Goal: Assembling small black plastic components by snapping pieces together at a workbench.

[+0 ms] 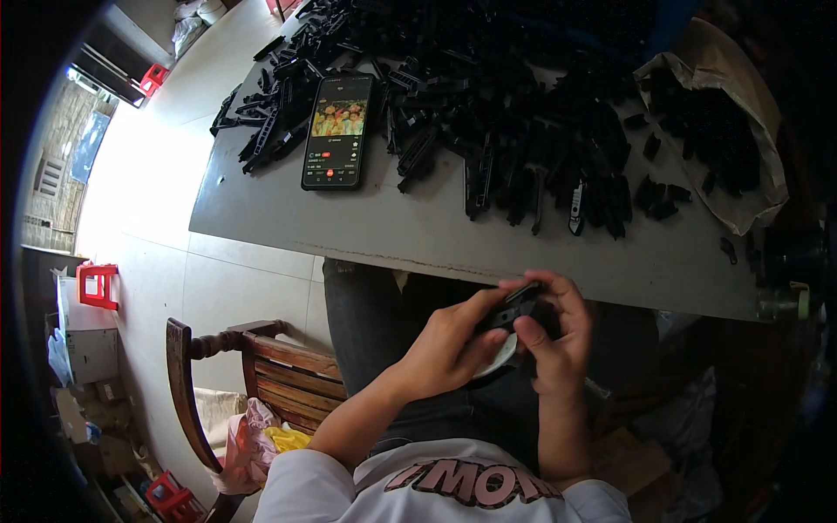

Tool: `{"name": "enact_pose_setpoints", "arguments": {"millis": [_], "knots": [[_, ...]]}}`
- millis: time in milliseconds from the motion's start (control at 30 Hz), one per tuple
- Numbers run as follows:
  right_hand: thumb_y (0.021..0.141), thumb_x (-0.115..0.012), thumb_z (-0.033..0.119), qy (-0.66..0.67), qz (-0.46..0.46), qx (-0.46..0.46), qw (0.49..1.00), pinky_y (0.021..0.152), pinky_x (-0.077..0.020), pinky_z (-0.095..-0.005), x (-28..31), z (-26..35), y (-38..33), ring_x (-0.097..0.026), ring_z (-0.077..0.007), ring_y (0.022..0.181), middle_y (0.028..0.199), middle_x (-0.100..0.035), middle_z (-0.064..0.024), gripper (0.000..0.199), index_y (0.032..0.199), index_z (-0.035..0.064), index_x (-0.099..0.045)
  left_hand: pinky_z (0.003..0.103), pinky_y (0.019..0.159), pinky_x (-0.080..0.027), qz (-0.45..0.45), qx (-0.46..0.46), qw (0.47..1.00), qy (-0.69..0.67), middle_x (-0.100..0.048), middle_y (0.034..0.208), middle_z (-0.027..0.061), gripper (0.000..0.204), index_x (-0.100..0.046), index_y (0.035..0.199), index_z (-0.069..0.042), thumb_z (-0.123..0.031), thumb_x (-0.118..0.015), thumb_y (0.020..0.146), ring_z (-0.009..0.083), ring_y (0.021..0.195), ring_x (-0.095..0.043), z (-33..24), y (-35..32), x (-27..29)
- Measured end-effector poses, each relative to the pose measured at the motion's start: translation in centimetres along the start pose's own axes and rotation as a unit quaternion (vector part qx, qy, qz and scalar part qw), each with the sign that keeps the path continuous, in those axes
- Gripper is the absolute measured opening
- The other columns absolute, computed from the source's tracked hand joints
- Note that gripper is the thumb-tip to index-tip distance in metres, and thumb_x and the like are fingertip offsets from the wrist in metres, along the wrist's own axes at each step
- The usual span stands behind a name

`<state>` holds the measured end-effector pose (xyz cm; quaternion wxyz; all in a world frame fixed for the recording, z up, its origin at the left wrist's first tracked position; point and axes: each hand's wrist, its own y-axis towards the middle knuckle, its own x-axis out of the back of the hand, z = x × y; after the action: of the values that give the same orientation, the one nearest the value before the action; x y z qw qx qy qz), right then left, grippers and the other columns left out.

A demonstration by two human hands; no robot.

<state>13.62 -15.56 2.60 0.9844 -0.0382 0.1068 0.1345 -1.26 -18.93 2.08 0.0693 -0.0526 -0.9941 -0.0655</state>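
White shirt (pixel 384 501) nearest; before the desk's (pixel 366 231) near edge, your left hand (pixel 445 344) and right hand (pixel 562 340) clamp fingers (pixel 478 308) on a black part (pixel 508 315); half-hidden, probably light, stiff; hold its ends.

Ahead and left of the hands (pixel 443 347), a phone (pixel 333 150) lies face up on the counter (pixel 392 218) with its screen lit, while well to their right, by the counter's far end, sits a clear container (pixel 778 304) with a green end. Left of the hands and closer to the body stands a slatted wooden chair (pixel 292 359), with a pink cloth (pixel 248 443) and a yellow cloth (pixel 286 438) against it. Farther left, a red stool (pixel 98 286) stands on the pale tiled floor (pixel 227 279), with stacked cardboard boxes (pixel 109 449) nearer the body.
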Motion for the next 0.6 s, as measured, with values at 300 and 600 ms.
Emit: {"name": "enact_pose_setpoints", "arguments": {"millis": [300, 600], "knots": [[0.084, -0.062, 0.013, -0.178, 0.002, 0.088, 0.98, 0.074, -0.0443, -0.0233, 1.9, -2.7, 0.5, -0.056, -0.0108, 0.084, 0.107, -0.061, -0.0087, 0.024, 0.105, 0.0022, -0.057, 0.035, 0.066, -0.047, -0.155, 0.001, 0.94, 0.305, -0.059, 0.08, 0.0084, 0.03, -0.059, 0.101, -0.006, -0.02, -0.068, 0.076, 0.0285, 0.075, -0.058, 1.4, 1.9, 4.7], [0.08, -0.066, 0.011, -0.569, -0.192, 0.213, 0.771, 0.058, -0.0431, -0.0248, 5.2, -2.8, 8.1, -0.052, -0.0117, 0.067, 0.093, -0.054, -0.0055, 0.023, 0.099, 0.0039, -0.055, 0.036, 0.07, -0.046, -0.299, 0.033, 0.809, 0.505, -0.053, 0.093, 0.0077, 0.026, -0.054, 0.091, -0.006, -0.013, -0.067, 0.07, 0.0281, 0.087, -0.054, 4.1, 6.0, 7.2]]}}
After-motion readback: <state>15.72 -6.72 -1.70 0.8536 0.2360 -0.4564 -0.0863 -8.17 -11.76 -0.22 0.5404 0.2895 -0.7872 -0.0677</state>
